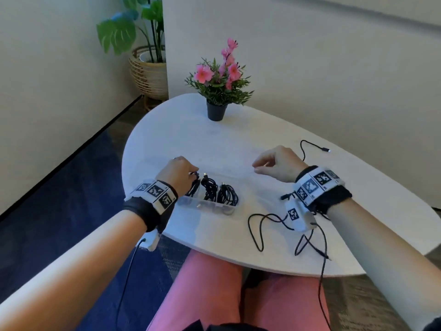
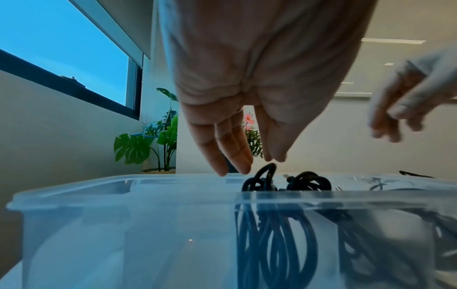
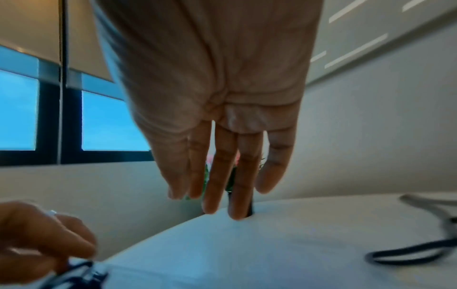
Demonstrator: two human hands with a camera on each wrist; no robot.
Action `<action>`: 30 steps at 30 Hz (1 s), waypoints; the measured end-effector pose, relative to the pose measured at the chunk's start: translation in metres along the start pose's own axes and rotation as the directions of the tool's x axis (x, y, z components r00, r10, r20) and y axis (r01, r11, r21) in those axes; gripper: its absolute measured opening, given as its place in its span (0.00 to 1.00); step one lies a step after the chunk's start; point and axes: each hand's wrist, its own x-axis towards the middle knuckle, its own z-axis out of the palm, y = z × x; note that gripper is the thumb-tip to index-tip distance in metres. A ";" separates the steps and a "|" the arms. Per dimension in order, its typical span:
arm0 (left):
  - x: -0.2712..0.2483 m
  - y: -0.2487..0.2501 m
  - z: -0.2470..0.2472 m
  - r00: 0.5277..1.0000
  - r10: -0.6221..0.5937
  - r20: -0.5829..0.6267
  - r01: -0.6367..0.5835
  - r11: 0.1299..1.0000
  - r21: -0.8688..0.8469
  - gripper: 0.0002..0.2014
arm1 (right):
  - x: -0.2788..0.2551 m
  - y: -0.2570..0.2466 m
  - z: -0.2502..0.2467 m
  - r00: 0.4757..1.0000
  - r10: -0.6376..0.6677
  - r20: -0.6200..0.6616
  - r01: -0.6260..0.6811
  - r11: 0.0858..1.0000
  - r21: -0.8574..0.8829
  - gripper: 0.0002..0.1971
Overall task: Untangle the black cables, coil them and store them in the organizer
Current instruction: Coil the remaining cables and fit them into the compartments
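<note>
- The left hand (image 1: 177, 172) hangs over the clear plastic organizer (image 1: 210, 206) near the front edge of the desk (image 1: 238, 139). Its fingers (image 2: 223, 154) are straight and loose, just above the top loop of the leftmost coil (image 2: 265, 176); it seems to be setting that coil into its slot, holding nothing firmly.
- Three coils (image 1: 211, 188) of thin, rubbery black cable stand upright side by side in the organizer, each apparently in its own compartment, so they stay wound.
- The right hand (image 1: 278, 164) hovers over bare desk, fingers relaxed and empty, likely free to fetch more.
- One loose cable (image 1: 256, 231) sprawls in slack loops by the front edge, under the right wrist; another (image 1: 312, 145) lies toward the right edge. Both are not yet coiled.
- The desk is smooth, white and rounded.
</note>
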 end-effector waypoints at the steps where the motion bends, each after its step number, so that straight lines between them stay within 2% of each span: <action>1: 0.000 0.001 0.002 1.000 0.016 0.002 -0.017 1.000 0.009 0.14 | -0.013 0.012 -0.005 0.998 0.065 0.006 -0.065 0.995 -0.071 0.09; 4: 0.000 0.003 -0.001 1.000 0.004 -0.004 -0.004 1.000 0.026 0.13 | -0.045 0.052 -0.011 0.954 0.299 0.008 -0.285 0.917 -0.278 0.13; 6: -0.001 0.009 -0.005 0.997 0.034 -0.068 -0.035 0.999 -0.006 0.11 | -0.062 0.074 -0.001 0.888 0.455 0.074 -0.393 0.831 -0.394 0.18; 8: -0.003 0.023 -0.007 0.991 0.066 -0.117 -0.075 0.994 -0.074 0.09 | -0.072 0.087 0.017 0.827 0.547 0.131 -0.449 0.783 -0.431 0.20; 10: -0.006 0.038 -0.006 0.987 0.082 -0.137 -0.098 0.988 -0.116 0.07 | -0.074 0.097 0.034 0.821 0.559 0.116 -0.506 0.807 -0.304 0.19; 14: -0.017 0.067 0.005 0.984 0.129 -0.125 -0.152 0.970 -0.189 0.07 | -0.067 0.102 0.029 0.828 0.555 -0.073 -0.553 0.832 0.055 0.14; 16: -0.022 0.079 0.009 0.978 0.168 -0.123 -0.190 0.961 -0.201 0.07 | -0.066 0.094 0.009 0.830 0.519 -0.203 -0.466 0.847 0.256 0.10; 18: -0.024 0.092 0.013 0.971 0.211 -0.111 -0.229 0.955 -0.187 0.07 | -0.068 0.080 -0.014 0.833 0.433 -0.343 -0.301 0.877 0.375 0.09; 21: -0.023 0.112 0.017 0.937 0.296 -0.183 -0.331 0.922 -0.200 0.09 | -0.078 0.053 -0.040 0.864 0.207 -0.458 -0.052 0.944 0.327 0.10; 23: -0.021 0.129 0.018 0.890 0.365 -0.274 -0.424 0.884 -0.199 0.19 | -0.087 0.036 -0.046 0.872 0.076 -0.483 0.074 0.956 0.285 0.10; 25: -0.020 0.147 0.015 0.866 0.408 -0.290 -0.470 0.863 -0.187 0.33 | -0.097 0.021 -0.048 0.858 -0.027 -0.513 0.188 0.946 0.264 0.10; 27: -0.021 0.166 0.012 0.870 0.431 -0.240 -0.482 0.845 -0.231 0.41 | -0.106 0.007 -0.050 0.828 -0.095 -0.553 0.287 0.919 0.271 0.10; 28: -0.020 0.174 0.012 0.871 0.446 -0.208 -0.489 0.830 -0.267 0.41 | -0.110 0.001 -0.052 0.804 -0.117 -0.582 0.338 0.897 0.286 0.09; 30: -0.018 0.188 0.020 0.866 0.477 -0.149 -0.499 0.803 -0.327 0.33 | -0.115 -0.011 -0.060 0.743 -0.149 -0.653 0.444 0.839 0.314 0.10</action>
